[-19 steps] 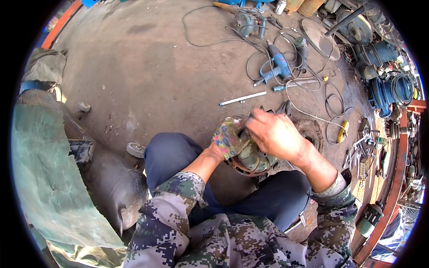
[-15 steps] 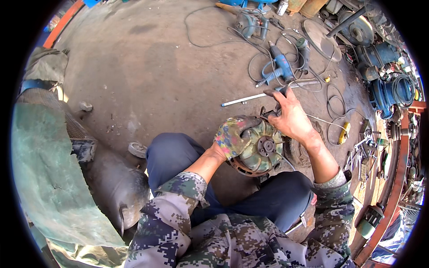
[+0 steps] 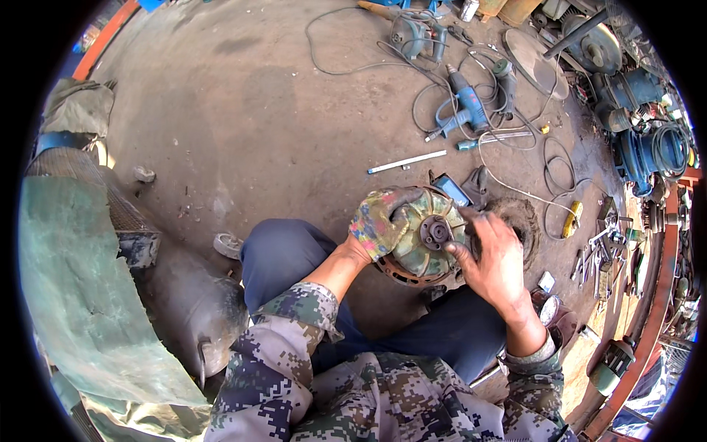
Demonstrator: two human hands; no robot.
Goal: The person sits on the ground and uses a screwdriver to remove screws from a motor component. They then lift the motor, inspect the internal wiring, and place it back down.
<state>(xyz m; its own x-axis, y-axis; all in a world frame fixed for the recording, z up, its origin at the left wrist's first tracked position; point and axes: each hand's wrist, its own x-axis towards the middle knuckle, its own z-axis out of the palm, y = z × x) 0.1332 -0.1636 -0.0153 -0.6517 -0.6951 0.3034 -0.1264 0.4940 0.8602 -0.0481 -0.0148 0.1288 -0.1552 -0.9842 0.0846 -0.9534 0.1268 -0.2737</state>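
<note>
My left hand, in a flower-patterned glove, grips the upper left side of a round, ribbed green metal housing. A dark hub stands at the housing's middle, and a rusty slotted rim shows along its lower edge. The housing is held above the floor between my bent knees. At its right side is my bare right hand, thumb and fingers apart, with the thumb tip close to the hub. I see nothing held in it. Whether its fingertips touch the housing is unclear.
A blue-screened box lies just beyond the housing, and a rusty ring to its right. Farther off are a heat gun, tangled cords and a white strip. Hand tools lie right; green sheeting covers the left.
My right hand has come down and nearer from beyond the housing to its right side, uncovering the blue-screened box. My left hand keeps its grip, and the housing has barely shifted.
</note>
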